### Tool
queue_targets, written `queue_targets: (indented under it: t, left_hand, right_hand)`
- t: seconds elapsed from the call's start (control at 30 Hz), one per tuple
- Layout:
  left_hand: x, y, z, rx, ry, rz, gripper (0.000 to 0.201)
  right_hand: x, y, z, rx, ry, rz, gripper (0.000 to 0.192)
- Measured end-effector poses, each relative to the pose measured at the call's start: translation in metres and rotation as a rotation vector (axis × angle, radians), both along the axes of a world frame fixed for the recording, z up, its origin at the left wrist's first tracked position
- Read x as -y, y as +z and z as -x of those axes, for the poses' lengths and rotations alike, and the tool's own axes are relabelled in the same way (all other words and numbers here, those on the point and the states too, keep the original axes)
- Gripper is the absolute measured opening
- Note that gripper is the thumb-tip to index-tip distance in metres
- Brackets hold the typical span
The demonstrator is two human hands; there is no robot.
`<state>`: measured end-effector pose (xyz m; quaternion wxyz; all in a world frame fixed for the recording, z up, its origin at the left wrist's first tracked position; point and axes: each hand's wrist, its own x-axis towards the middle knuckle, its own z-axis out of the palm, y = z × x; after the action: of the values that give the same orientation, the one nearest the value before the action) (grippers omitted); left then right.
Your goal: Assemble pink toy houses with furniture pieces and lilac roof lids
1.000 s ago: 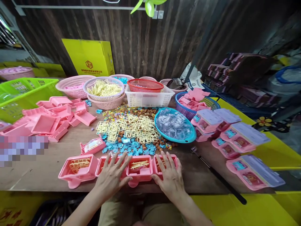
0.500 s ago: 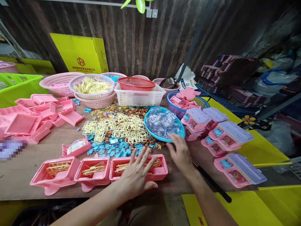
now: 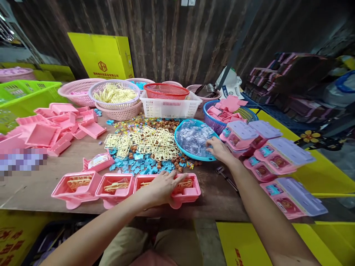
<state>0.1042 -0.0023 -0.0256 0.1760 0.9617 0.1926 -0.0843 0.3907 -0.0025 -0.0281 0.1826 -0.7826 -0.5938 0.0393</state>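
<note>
My left hand lies over the right end of a row of pink toy boxes. Its fingers bend across the rim of the rightmost pink box, thumb apart, partly hiding it. Cream plastic frames lie inside the boxes. My right hand reaches over the near right rim of a round blue tray. Fingers bent in a pinch, it is among clear plastic pieces; the fingertips are partly hidden. A metal-shafted tool lies below my right forearm.
Blue pieces, brown pieces and cream frames are heaped mid-table. Pink parts pile up at the left. Finished-looking pink and lilac boxes stand at the right. Baskets line the back.
My right hand has gone forward from the tray's near edge into the clear pieces. My left hand's spread fingers have drawn together and bent onto the pink box. The view has shifted.
</note>
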Motion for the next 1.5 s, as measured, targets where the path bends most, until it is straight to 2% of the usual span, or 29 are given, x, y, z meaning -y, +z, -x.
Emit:
queue_targets:
  t: [0.13,0.23,0.33,0.43,0.57,0.87,0.9,1.0,1.03,1.1,1.17,1.23,1.3,1.4,1.5]
  left_hand:
    - [-0.002,0.007,-0.005,0.084,0.008,0.079,0.085]
    - [-0.003,0.01,-0.011,0.125,0.016,0.095,0.075]
    - [-0.003,0.006,-0.016,0.101,-0.015,0.06,0.079]
    - [-0.001,-0.002,-0.017,0.065,0.004,0.034,0.087]
    - [0.003,-0.008,-0.012,0.055,0.04,0.02,0.091]
    - [0.007,0.001,0.002,0.113,0.007,0.01,0.084]
    - [0.008,0.0,0.003,0.13,0.006,0.011,0.084]
    - [0.008,0.003,0.015,0.257,0.005,0.052,0.081]
    - [0.006,0.006,0.022,0.312,0.02,0.075,0.081]
    - [-0.001,0.014,0.043,0.419,0.1,0.118,0.081]
    - [-0.014,0.022,0.072,0.508,0.259,0.135,0.079]
    - [-0.032,0.026,0.108,0.593,0.465,0.129,0.071]
    - [-0.051,0.025,0.149,0.678,0.663,0.086,0.058]
    - [-0.077,0.012,0.214,0.736,0.917,-0.062,0.047]
    - [-0.101,-0.006,0.279,0.581,1.188,-0.254,0.046]
  right_hand:
    - [0.017,-0.001,-0.001,-0.101,-0.087,-0.192,0.004]
    - [0.036,-0.003,0.004,-0.194,-0.102,-0.315,0.012]
    - [0.052,-0.006,0.009,-0.251,-0.127,-0.401,0.019]
    - [0.055,-0.008,0.013,-0.263,-0.155,-0.447,0.022]
    - [0.045,-0.01,0.017,-0.238,-0.163,-0.445,0.022]
    - [0.023,-0.008,0.032,-0.221,-0.179,-0.421,0.023]
    - [0.021,-0.009,0.031,-0.212,-0.188,-0.403,0.024]
    - [0.017,-0.014,0.019,-0.126,-0.221,-0.202,0.027]
    - [0.015,-0.016,0.015,-0.102,-0.215,-0.159,0.028]
    - [0.013,-0.018,0.008,-0.009,-0.191,-0.199,0.032]
    - [0.011,-0.014,0.011,0.1,-0.156,-0.34,0.034]
    - [0.006,-0.006,0.027,0.115,-0.058,-0.451,0.03]
    - [-0.004,0.005,0.057,0.026,0.139,-0.47,0.021]
    - [-0.025,0.023,0.124,-0.063,0.505,-0.412,0.016]
    - [-0.048,0.039,0.208,-0.035,0.825,-0.269,0.02]
